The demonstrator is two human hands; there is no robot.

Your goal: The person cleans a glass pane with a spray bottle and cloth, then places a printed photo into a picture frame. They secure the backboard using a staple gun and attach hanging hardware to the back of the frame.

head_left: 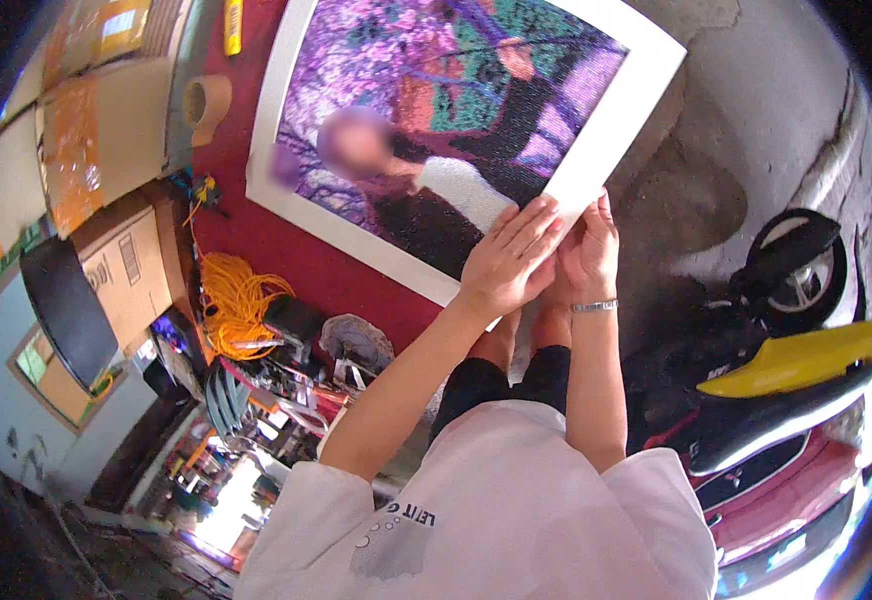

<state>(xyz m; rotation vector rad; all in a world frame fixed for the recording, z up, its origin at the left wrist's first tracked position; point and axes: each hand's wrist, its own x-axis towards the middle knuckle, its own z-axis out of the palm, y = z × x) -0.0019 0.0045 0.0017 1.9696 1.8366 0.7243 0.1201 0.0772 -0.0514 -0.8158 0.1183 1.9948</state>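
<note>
A large picture (pixel 446 100) with a white border lies tilted in front of me, showing a person in dark and white clothes among purple blossoms. My left hand (pixel 511 255) rests on its near right corner, fingers stretched out flat over the border and the edge of the image. Beside it, my right hand (pixel 590 248), with a metal watch band (pixel 594 306) at the wrist, has its fingers bent together around the border's edge. Part of the right thumb and the picture's underside are hidden.
The picture lies on a dark red surface (pixel 341 290), with a tape roll (pixel 206 108) and a yellow tube (pixel 233 27). Orange cord (pixel 236 305) is heaped at left near cardboard boxes (pixel 126 265). A motorbike with a yellow panel (pixel 796 360) stands on the right.
</note>
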